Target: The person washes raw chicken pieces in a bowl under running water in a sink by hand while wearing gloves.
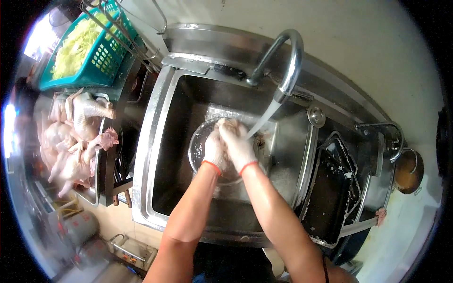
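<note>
My left hand [214,148] and my right hand [237,143] wear white knitted gloves with red-orange cuffs. They are pressed close together over a round metal bowl [193,150] in the stainless steel sink [286,169]. Motion blurs the fingers, and a pale brownish patch shows among them; whether it is a held thing I cannot tell. From the curved chrome faucet [295,56], a stream of water [263,118] falls slantwise beside my right hand. The hands hide much of the bowl's inside.
Plucked whole chickens [78,141] are piled on a tray at left, behind them a teal basket [106,62] of shredded greens. A black-handled knife [228,70] lies on the sink's back ledge. At right, dark pans [325,191] fill a second basin under another faucet [398,136].
</note>
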A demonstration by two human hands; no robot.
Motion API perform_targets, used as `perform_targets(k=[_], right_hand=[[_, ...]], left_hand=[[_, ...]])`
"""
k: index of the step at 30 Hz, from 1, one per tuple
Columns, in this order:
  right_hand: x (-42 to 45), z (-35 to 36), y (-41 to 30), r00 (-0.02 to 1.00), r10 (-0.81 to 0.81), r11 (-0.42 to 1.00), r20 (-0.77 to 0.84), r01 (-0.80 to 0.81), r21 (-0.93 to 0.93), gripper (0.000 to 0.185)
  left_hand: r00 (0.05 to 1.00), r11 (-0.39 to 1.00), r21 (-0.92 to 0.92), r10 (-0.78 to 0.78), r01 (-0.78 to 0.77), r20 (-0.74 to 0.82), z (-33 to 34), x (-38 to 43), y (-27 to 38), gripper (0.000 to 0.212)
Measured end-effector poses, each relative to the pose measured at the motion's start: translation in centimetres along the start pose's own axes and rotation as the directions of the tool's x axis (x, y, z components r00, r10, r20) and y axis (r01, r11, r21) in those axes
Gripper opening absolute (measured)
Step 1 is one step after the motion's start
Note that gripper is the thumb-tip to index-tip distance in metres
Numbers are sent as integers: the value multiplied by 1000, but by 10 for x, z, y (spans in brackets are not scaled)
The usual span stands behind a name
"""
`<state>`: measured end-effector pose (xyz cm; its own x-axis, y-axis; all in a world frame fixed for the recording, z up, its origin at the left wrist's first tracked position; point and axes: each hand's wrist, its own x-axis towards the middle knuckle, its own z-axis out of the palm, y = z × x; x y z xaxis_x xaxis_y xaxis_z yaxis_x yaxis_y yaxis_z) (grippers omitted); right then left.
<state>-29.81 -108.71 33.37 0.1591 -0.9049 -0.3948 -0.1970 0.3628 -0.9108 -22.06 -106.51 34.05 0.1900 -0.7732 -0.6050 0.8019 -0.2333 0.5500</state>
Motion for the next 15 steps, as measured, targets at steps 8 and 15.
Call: perform_targets(k=[8,15], right_hand=[[53,-51,91,985,-119,969,129,86,233,71],[26,-5,65,967,-72,912,243,-34,408,54]], left_hand=[[935,995,88,5,-38,356,-7,50,-36,26],[794,587,545,529,-598,301,-44,35,-48,30]])
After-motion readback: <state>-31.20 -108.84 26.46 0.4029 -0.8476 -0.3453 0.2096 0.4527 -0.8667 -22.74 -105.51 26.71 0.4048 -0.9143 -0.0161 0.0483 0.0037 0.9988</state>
